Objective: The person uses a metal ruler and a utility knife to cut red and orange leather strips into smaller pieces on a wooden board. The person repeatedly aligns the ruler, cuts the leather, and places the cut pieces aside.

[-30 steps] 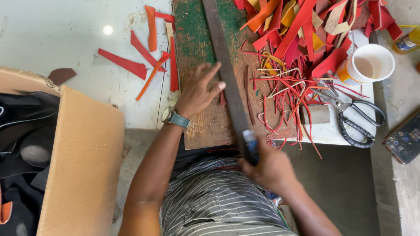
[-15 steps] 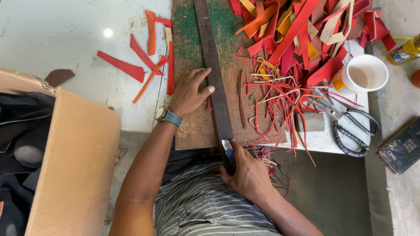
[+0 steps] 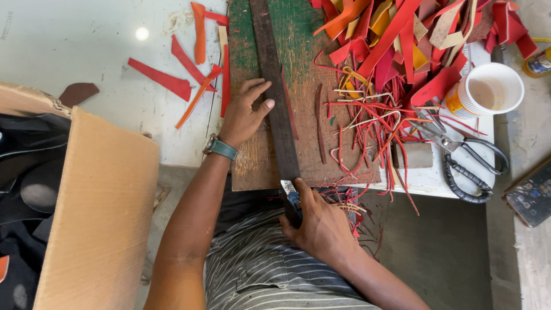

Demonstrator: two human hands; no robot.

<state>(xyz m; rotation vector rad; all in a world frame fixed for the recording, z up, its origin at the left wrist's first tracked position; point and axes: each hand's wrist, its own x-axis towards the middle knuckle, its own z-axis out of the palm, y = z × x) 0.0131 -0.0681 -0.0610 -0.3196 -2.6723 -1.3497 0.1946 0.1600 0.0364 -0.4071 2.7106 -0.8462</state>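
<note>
A long dark strip (image 3: 274, 86) lies lengthwise on a worn wooden cutting board (image 3: 304, 74) with green paint. My left hand (image 3: 244, 112) presses flat on the strip near its lower part, fingers spread; a watch sits on that wrist. My right hand (image 3: 321, 227) grips a cutting knife (image 3: 290, 195) with a blue handle, its blade at the near end of the strip just past the board's front edge. Thin dark slivers (image 3: 318, 123) lie on the board right of the strip.
A heap of red, orange and tan scraps (image 3: 402, 51) covers the board's right side. Black scissors (image 3: 465, 158) and a white cup (image 3: 491, 89) sit at right, a phone (image 3: 531, 198) beyond. Red offcuts (image 3: 172, 80) lie left; a cardboard box (image 3: 92, 206) stands beside me.
My right hand has drawn the knife toward me along the strip, from over the board to past its front edge. My left hand has stayed pressed on the strip.
</note>
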